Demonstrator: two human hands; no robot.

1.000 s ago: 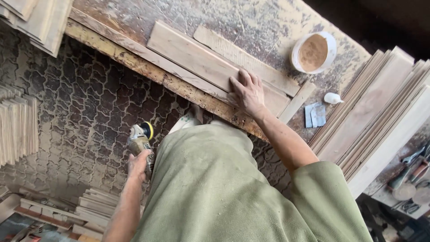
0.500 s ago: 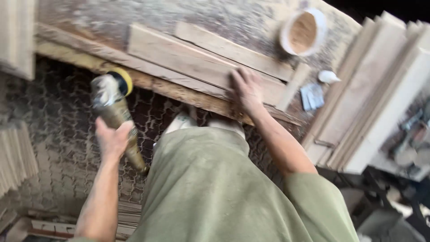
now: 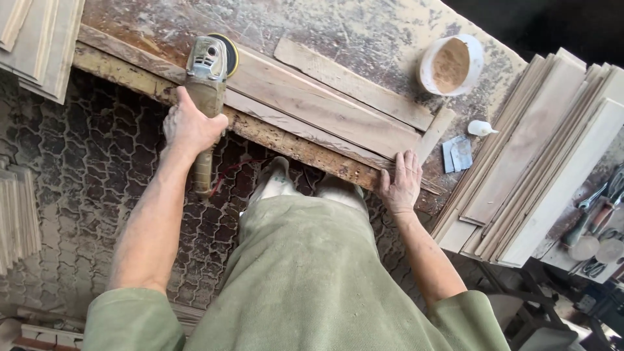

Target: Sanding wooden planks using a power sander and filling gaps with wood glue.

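My left hand [image 3: 190, 127] grips the body of a dusty angle grinder [image 3: 206, 71], whose yellow-rimmed disc rests on the left end of a long wooden plank [image 3: 312, 104]. The plank lies along the front of a worn workbench [image 3: 364, 32]. At the plank's right end my right hand [image 3: 401, 184] lies flat with fingers spread, pressing on the plank and the bench's front edge. A narrower wooden strip [image 3: 351, 82] lies just behind the plank.
A white bowl of sawdust [image 3: 450, 65] stands at the back right of the bench. A small white bottle [image 3: 481, 128] and grey sandpaper pieces [image 3: 457, 154] lie beside it. Stacked boards [image 3: 539, 162] lean at right, more boards [image 3: 39, 39] at upper left. Hand tools [image 3: 598, 221] lie far right.
My left hand has lifted the grinder from down by my leg up onto the plank's left end. My right hand has stayed on the plank near its right end.
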